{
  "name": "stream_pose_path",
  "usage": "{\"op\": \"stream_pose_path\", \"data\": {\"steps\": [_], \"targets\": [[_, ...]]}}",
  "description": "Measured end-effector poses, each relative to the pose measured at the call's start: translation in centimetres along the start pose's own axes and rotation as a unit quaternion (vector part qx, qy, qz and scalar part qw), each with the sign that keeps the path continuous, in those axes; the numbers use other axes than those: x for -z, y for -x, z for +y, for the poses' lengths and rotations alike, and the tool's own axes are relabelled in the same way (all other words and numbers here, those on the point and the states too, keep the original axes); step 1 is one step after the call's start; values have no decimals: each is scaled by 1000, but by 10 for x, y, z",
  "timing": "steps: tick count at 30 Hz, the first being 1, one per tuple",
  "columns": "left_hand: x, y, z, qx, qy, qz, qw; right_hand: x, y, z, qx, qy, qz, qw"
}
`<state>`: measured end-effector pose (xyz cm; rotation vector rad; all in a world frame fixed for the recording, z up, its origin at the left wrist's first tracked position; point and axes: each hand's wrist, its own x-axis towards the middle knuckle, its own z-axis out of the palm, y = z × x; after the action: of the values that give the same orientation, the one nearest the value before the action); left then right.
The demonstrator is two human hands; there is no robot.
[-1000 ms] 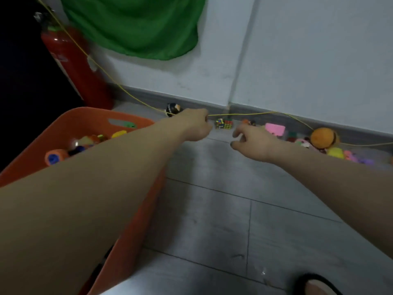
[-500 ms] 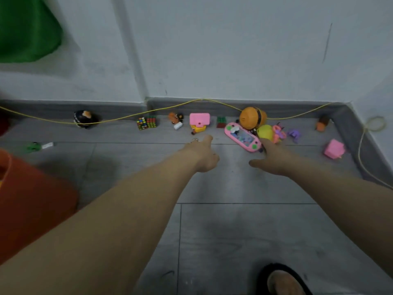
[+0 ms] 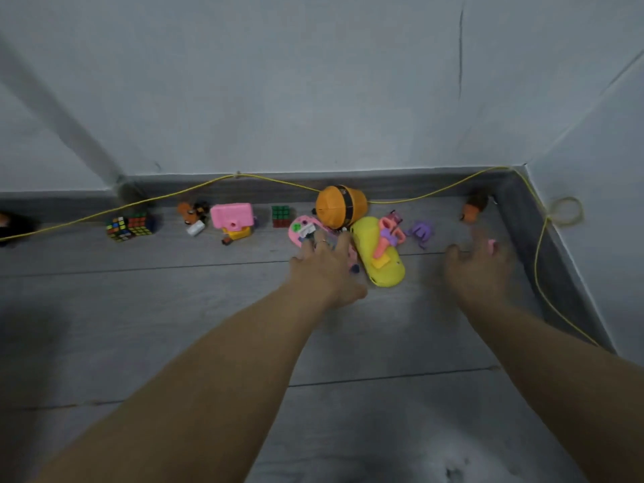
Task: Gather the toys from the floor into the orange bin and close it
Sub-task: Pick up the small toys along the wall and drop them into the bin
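Note:
Toys lie in a row along the baseboard; the orange bin is out of view. My left hand [image 3: 324, 270] lies with spread fingers over the pink handheld game toy [image 3: 300, 231], without gripping it. Just to its right lie a yellow toy [image 3: 378, 254] and an orange round toy [image 3: 339, 205]. My right hand [image 3: 481, 266] is blurred, its fingers apart, just above a small pink block [image 3: 492, 246] near the corner. Further left are two puzzle cubes [image 3: 129, 226], a pink camera toy [image 3: 231, 216] and a small green cube [image 3: 281, 216].
A yellow cord [image 3: 209, 183] runs along the baseboard and loops down the right wall. A purple toy [image 3: 421, 232], a pink-orange toy [image 3: 390, 235], a small orange-brown toy [image 3: 474, 207], a small orange-black figure [image 3: 193, 212] and a dark toy [image 3: 10, 224] also lie on the floor.
The view swung right and the orange bin left the frame. Both hands moved forward and right: the left onto the pink game toy, the right to the pink block.

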<state>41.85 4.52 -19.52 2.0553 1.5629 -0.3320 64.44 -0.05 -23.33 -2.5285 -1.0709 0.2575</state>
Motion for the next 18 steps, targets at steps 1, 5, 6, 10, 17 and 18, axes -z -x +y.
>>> {"op": "stream_pose_path", "data": {"steps": [1,5,6,10,17,18], "targets": [[-4,-6,13,-25,-6,23,999,-1,-7,8,-24,16,-15,999],[-15,-26,43,-88,-27,45,995,-7,-26,22,-91,29,-76,993],[-15,-31,48,-92,-29,38,995,-7,-29,21,-87,18,-90,992],[-17,-47,54,-85,-54,-4,995,-14,-35,19,8,-33,-68,997],[-14,-61,60,-64,-86,42,993,2,-75,5,40,-71,15,997],[-13,-64,61,-67,-101,51,991,5,-86,4,32,-78,17,996]]}}
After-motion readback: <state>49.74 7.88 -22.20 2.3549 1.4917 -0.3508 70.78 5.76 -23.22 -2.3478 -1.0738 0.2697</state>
